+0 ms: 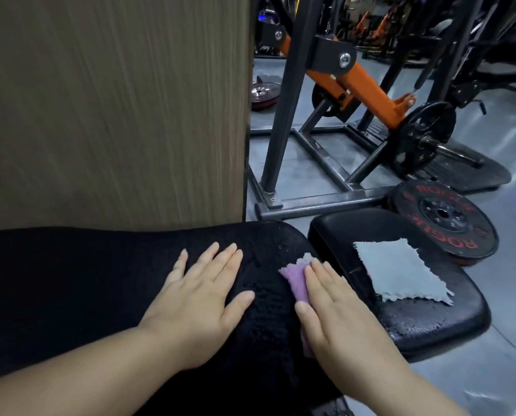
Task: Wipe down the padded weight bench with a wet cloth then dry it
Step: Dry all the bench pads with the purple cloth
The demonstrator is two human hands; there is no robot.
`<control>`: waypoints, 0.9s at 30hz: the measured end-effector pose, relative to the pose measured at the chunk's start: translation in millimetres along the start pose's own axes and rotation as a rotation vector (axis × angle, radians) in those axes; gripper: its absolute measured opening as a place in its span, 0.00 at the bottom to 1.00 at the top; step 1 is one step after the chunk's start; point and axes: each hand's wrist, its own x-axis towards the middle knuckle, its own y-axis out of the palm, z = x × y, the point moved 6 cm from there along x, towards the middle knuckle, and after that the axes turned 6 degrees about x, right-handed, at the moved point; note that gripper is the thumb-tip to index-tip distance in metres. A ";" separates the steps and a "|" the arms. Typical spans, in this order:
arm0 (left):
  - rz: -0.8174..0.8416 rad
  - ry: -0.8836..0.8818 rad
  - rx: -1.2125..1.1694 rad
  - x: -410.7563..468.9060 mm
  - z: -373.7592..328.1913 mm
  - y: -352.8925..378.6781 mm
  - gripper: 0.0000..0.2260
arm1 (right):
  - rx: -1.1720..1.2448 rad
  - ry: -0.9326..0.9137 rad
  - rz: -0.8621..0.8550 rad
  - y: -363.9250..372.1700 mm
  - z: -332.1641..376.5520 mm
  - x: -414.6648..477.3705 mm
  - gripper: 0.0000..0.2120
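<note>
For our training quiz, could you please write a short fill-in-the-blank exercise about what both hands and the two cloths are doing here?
The right hand presses the wiping cloth, coloured ____, onto the long pad.
The left hand lies flat on that pad, holding ____.
The spare cloth on the seat pad is ____.
Missing words: purple; nothing; grey.
</note>
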 end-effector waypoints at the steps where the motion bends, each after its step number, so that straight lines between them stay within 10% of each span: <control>1: -0.001 -0.003 -0.007 -0.4 -0.2 -1.3 0.39 | -0.014 0.001 0.044 -0.9 2.1 10.1 0.50; 13: 0.003 -0.017 -0.012 -0.1 1.7 1.8 0.40 | 0.027 0.110 0.250 6.1 -1.8 161.6 0.14; 27: 0.081 -0.012 0.022 -0.5 0.8 3.1 0.30 | 0.005 0.053 0.073 -5.9 3.5 -37.9 0.43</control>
